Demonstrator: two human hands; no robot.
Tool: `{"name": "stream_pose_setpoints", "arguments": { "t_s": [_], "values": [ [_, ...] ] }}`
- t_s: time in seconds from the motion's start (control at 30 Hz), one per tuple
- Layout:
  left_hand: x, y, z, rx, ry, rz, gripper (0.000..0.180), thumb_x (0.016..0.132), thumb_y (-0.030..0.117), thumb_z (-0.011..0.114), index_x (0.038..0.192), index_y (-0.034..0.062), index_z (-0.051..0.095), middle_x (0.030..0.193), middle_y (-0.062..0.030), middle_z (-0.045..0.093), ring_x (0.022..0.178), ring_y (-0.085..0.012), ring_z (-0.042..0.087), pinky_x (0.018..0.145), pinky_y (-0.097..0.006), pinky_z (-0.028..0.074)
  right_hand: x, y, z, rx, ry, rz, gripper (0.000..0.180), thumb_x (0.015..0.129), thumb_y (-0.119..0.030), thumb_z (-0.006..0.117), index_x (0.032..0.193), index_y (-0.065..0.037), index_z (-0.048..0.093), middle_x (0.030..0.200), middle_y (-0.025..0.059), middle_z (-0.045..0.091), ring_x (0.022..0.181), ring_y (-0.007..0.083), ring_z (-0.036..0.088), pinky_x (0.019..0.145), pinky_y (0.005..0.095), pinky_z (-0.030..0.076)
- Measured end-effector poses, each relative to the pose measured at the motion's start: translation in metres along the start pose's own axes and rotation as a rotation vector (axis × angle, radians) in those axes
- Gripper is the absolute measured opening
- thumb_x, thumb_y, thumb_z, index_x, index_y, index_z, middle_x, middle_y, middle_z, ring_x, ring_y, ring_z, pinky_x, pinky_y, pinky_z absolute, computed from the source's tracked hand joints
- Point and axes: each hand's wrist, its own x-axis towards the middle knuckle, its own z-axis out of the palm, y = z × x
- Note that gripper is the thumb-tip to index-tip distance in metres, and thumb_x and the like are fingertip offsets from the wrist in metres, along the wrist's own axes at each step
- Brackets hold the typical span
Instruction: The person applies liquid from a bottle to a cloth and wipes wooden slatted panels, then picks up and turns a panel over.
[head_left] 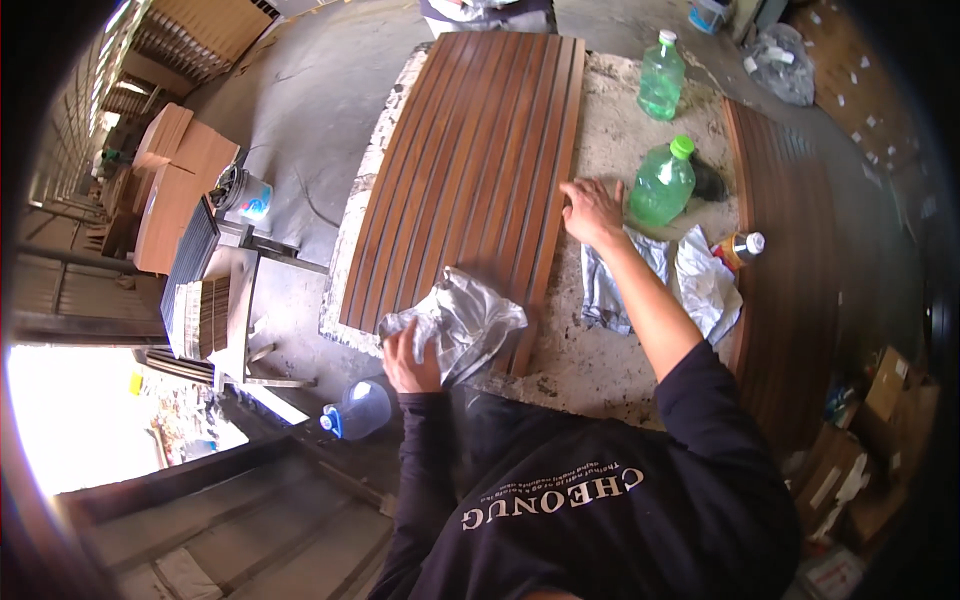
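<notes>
Left hand point(412, 362): on grey cloth point(468, 318); pinching or not, cannot tell.
Right hand point(595, 212): fingers spread by slatted panel point(480, 170), right edge, perhaps steadying.
Green bottle point(662, 190): right, seemingly within reach.

From my remote view, I see white lettering point(553, 501) on the dark shirt point(640, 535): one large inverted word, smaller lines alongside.

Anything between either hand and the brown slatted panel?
Left hand: yes, the crumpled grey cloth, spread over the near end of the brown slatted panel. Right hand: nothing visible; its fingers are at the panel's right edge, though contact is hard to tell.
</notes>
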Motion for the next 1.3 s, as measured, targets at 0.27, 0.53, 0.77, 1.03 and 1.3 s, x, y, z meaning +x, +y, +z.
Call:
{"name": "stream_pose_setpoints", "arguments": {
  "t_s": [0.27,0.53,0.77,1.03,1.3],
  "values": [
    [0.006,-0.041,0.001,0.136,-0.219,-0.237,0.089,0.063,0.038,0.078,0.133,0.0023,0.038,0.133,-0.0229,0.038,0.118,-0.0397,0.041,0.096,-0.043,0.039,-0.105,-0.113,0.066,0.313,0.1,-0.24,0.026,0.073,-0.033,0.071,0.082,-0.012,0.06,0.086,0.0074,0.058,0.082,0.0278,0.058,0.069,0.044,0.042],
    [0.059,-0.075,-0.011,-0.302,-0.444,0.019,0.051,0.067,0.019,0.068,0.112,0.0033,0.051,0.094,-0.0243,0.06,0.087,-0.044,0.059,0.074,-0.048,0.048,-0.113,-0.135,0.041,0.608,0.213,0.1,0.018,0.089,-0.022,0.057,0.098,-0.008,0.049,0.076,0.021,0.063,0.073,0.0433,0.061,0.061,0.0502,0.046],
    [0.186,-0.043,-0.03,-0.01,-0.187,0.432,0.06,0.07,0.018,0.069,0.126,0.0099,0.05,0.122,-0.0173,0.049,0.105,-0.0334,0.049,0.089,-0.044,0.041,-0.1,-0.143,0.044,0.592,0.307,0.47,0.032,0.084,-0.019,0.063,0.11,-0.007,0.049,0.099,0.0195,0.062,0.091,0.0374,0.061,0.077,0.0458,0.047],
    [0.118,-0.083,0.028,-0.146,-0.479,0.799,0.042,0.067,0.03,0.072,0.106,0.0176,0.062,0.115,-0.0052,0.055,0.111,-0.0259,0.05,0.096,-0.044,0.034,-0.126,-0.168,0.083,0.171,0.385,0.115,0.057,0.075,-0.02,0.068,0.128,-0.012,0.046,0.136,0.0151,0.041,0.125,0.0365,0.039,0.103,0.0461,0.033],
    [0.142,-0.11,-0.002,-0.254,-0.39,0.614,0.018,0.071,0.025,0.071,0.087,0.0172,0.068,0.1,-0.003,0.061,0.091,-0.024,0.057,0.079,-0.039,0.04,-0.122,-0.158,0.069,0.277,0.471,0.496,0.043,0.07,-0.024,0.074,0.105,-0.007,0.056,0.096,0.0144,0.058,0.091,0.0328,0.056,0.08,0.0416,0.044]
  ]
}}
